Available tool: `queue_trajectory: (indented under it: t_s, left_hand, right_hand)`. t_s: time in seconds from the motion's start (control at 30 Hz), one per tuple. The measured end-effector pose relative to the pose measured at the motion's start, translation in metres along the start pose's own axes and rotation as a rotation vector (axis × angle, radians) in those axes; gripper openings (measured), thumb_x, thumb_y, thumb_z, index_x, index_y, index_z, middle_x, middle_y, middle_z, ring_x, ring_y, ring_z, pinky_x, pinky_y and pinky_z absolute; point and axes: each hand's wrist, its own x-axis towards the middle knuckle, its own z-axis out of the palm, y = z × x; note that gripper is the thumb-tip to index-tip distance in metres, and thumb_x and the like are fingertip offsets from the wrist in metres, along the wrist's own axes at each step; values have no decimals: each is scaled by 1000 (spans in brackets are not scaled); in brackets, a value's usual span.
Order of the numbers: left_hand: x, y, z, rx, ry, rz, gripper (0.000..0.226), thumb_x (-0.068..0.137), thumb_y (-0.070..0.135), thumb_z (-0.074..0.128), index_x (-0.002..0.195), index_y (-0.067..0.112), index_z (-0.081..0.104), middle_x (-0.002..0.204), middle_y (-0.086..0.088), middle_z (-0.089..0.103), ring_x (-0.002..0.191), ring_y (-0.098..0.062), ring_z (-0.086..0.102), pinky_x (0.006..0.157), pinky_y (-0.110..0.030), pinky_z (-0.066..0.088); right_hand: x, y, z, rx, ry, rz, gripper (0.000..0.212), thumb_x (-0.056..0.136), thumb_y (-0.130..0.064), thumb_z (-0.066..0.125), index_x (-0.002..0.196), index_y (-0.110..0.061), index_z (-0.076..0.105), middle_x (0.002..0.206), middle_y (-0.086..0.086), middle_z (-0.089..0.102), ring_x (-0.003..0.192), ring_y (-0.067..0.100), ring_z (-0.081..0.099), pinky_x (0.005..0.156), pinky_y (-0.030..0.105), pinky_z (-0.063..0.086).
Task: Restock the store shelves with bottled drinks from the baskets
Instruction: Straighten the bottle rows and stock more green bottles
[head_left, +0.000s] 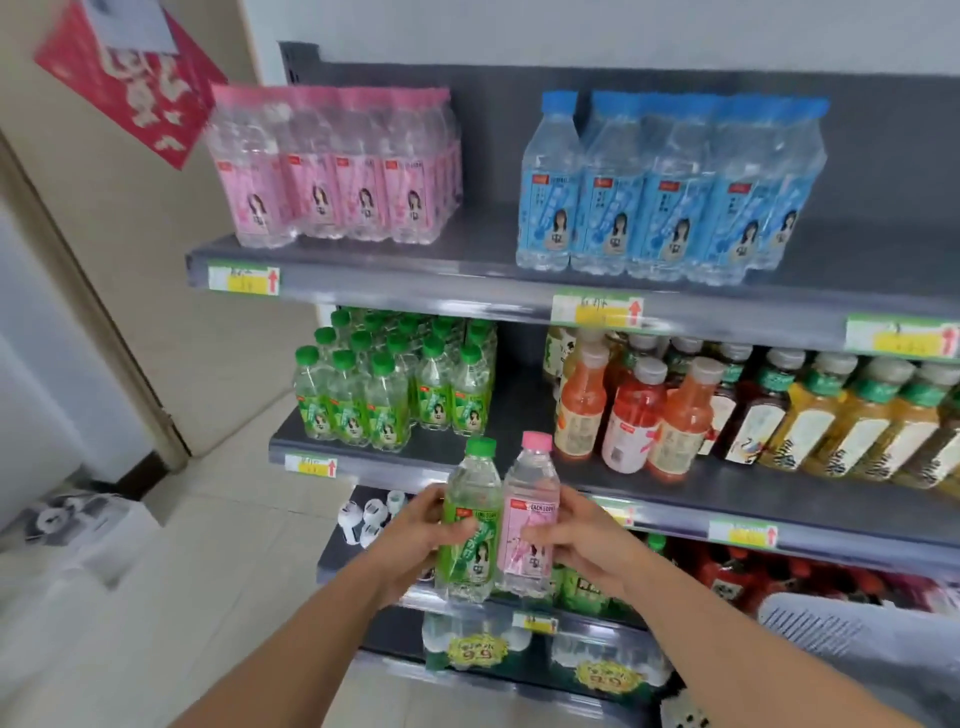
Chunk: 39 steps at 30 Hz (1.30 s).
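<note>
Dark shelves (488, 234) against white wall (623, 31)

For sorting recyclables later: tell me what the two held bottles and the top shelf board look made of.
Green-capped bottle: clear glossy plastic, apparently; body is see-through, printed film label. Pink-capped bottle: the same clear plastic, pink label. Top shelf board: probably painted metal, matte dark grey with a thin front edge.

- To your upper left, a red paper decoration (130, 83) is hanging tilted on the beige wall (171, 291), with a white sheet (132, 23) overlapping its top.
- A door frame (98, 291) is slanting down towards the pale tiled floor (234, 545).
- At your lower left, a white box (88, 525) is sitting on that floor.
</note>
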Motion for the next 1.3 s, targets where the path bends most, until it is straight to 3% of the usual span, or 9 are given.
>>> queue_trajectory:
  t_s: [0.17, 0.33, 0.5, 0.63, 0.73, 0.9, 1.07, 1.2, 1.3]
  left_hand:
    - [7, 44, -9, -8, 71, 82, 38, 83, 4, 69, 111, 25, 56, 119, -8, 60, 111, -22, 58, 105, -39, 39]
    - [42, 72, -32, 83, 173, 163, 74, 78, 14, 77, 142, 18, 39, 138, 1, 44, 134, -21, 37, 116, -40, 25]
    - [72, 90, -52, 230, 256, 192, 65, 73, 23, 82, 129, 18, 50, 130, -2, 55, 118, -21, 52, 101, -35, 42]
    - [88, 91, -63, 443, 323, 229, 60, 74, 18, 81, 128, 11, 55, 119, -3, 63, 108, -19, 58, 99, -37, 47]
    - [96, 86, -69, 610, 394, 248, 51, 77, 12, 77, 123, 12, 55, 101, 3, 59, 100, -19, 57, 87, -26, 44]
    - [109, 75, -74, 870, 448, 269, 65, 78, 21, 77, 136, 10, 49, 108, -7, 59, 94, -16, 54, 81, -23, 43]
    - [123, 69, -67, 850, 489, 299, 60, 82, 16, 74, 135, 6, 49, 113, -13, 64, 89, -17, 55, 78, -23, 45]
    - [131, 66, -67, 864, 501, 271, 57, 86, 19, 69, 137, 8, 46, 115, -15, 65, 102, -28, 63, 83, -32, 50]
    - [134, 62, -69, 867, 516, 245, 58, 91, 15, 63, 143, 11, 39, 126, -9, 62, 111, -24, 61, 90, -30, 48]
  right_hand:
    - [19, -42, 13, -16, 8, -67, 51, 76, 13, 68, 118, -13, 55, 113, 12, 70, 105, 27, 67, 92, 44, 53]
    - [50, -76, 22, -23, 42, -121, 52, 75, 14, 70, 115, -16, 55, 111, 11, 71, 105, 27, 66, 93, 45, 52]
    - [80, -94, 31, -45, 81, -148, 55, 72, 15, 71, 111, -20, 55, 112, 11, 70, 107, 28, 65, 97, 47, 50]
    - [100, -95, 35, -68, 115, -141, 61, 69, 15, 73, 114, -22, 54, 112, 10, 69, 106, 26, 65, 88, 39, 53]
    - [111, -90, 33, -82, 128, -123, 66, 67, 15, 75, 120, -20, 53, 113, 9, 69, 106, 25, 65, 91, 40, 52]
    - [128, -81, 30, -119, 124, -86, 68, 65, 15, 76, 122, -16, 55, 111, 7, 71, 104, 23, 66, 97, 44, 50]
    - [140, -75, 32, -119, 97, -75, 66, 65, 15, 76, 120, -16, 55, 111, 7, 71, 105, 22, 66, 98, 44, 49]
    - [143, -74, 30, -97, 90, -71, 65, 66, 18, 73, 115, -21, 55, 111, 7, 70, 106, 22, 65, 96, 40, 49]
    - [147, -73, 28, -81, 75, -62, 64, 67, 20, 71, 115, -19, 55, 112, 9, 70, 107, 23, 64, 98, 41, 47]
